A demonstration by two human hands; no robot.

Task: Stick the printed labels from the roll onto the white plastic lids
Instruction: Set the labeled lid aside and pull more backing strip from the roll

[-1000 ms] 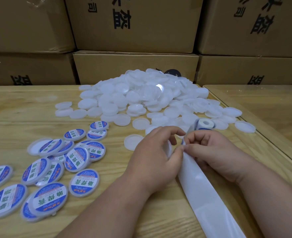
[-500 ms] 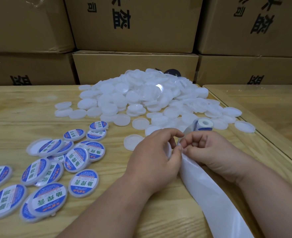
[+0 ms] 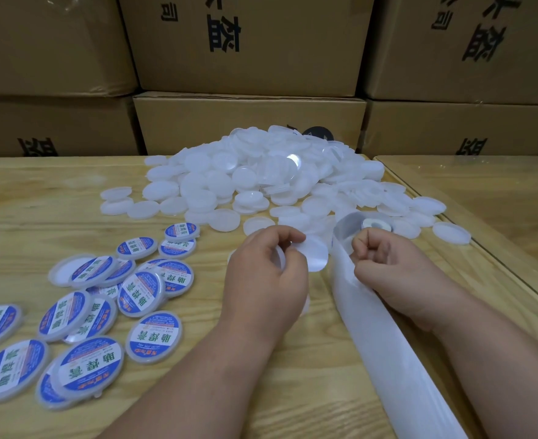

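Head view: wooden table before stacked cardboard boxes; left hand pinches a label, right hand grips backing strip.

Stacked cardboard boxes behind wooden table

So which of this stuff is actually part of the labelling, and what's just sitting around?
In the job:
left hand pinching a peeled label
right hand gripping the backing strip
label roll
blank lid pile
labelled lids

Lying about:
cardboard boxes
wooden table
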